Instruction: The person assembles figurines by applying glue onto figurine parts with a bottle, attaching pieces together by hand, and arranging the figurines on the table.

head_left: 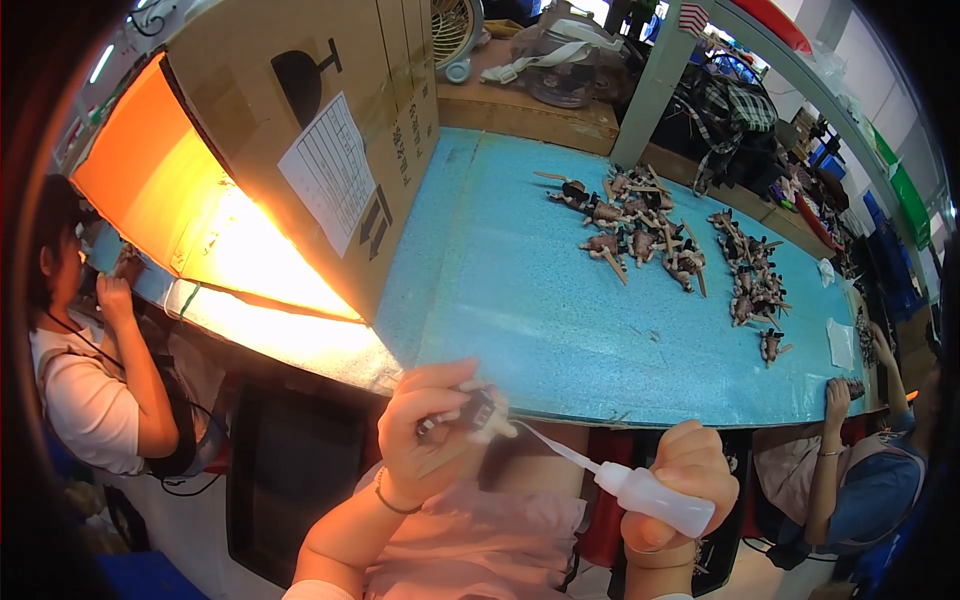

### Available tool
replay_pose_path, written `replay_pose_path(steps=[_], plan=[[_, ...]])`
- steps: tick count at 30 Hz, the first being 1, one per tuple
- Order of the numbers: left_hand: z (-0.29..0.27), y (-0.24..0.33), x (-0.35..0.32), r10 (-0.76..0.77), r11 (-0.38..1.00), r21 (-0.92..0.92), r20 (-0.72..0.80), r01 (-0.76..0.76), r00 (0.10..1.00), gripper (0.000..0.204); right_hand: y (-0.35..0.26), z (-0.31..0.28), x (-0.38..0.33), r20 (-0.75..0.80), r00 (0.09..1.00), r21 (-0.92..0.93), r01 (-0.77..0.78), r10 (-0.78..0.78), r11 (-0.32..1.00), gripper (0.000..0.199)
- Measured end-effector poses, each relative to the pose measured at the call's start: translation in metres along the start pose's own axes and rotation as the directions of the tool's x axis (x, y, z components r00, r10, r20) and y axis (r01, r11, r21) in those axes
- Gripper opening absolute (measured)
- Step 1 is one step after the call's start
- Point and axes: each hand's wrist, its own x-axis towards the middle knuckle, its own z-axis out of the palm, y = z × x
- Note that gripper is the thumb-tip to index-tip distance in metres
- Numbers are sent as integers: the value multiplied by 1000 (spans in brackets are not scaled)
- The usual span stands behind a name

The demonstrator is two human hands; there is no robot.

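My left hand [425, 430] is closed around a small figurine [488, 415] with dark and pale cream parts, held just past the near edge of the table. In my right hand [685, 480] is a white squeeze bottle [650, 498], lying tilted with its long thin nozzle pointing left. The nozzle tip comes up close to the figurine's pale part; whether it touches cannot be made out. Farther back on the blue tabletop [510, 270] lie a pile of similar brown and black figurines [640, 225] and a second row of them [750, 270] to its right.
A large cardboard box [340, 130] stands at the left, its open side glowing orange. Co-workers sit at the left [100, 390] and right [860, 480]. A grey metal post [655, 85] rises at the back. A dark tray [285, 490] sits below the table edge.
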Motion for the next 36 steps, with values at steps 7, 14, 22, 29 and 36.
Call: replay_pose_path(steps=[7,14,22,29,36], plan=[[-6,-3,-1,17,998,59,40,-19,999,38,-1,2,6,10,1000,34,22,-22,999,52],[-10,-2,-1,17,992,127,58,-25,998,38,-12,0,5,13,1000,-36,9,-9,999,50],[-8,-3,-1,70,986,149,65,-79,995,38,-13,1,8,25,999,-77,37,-35,996,49],[-18,-7,-3,29,991,129,51,-35,998,37,0,4,8,18,1000,54,-2,1,999,48],[-19,-4,-13,-119,990,-94,-132,107,984,37,62,57,23,0,857,364,-480,515,798,35]])
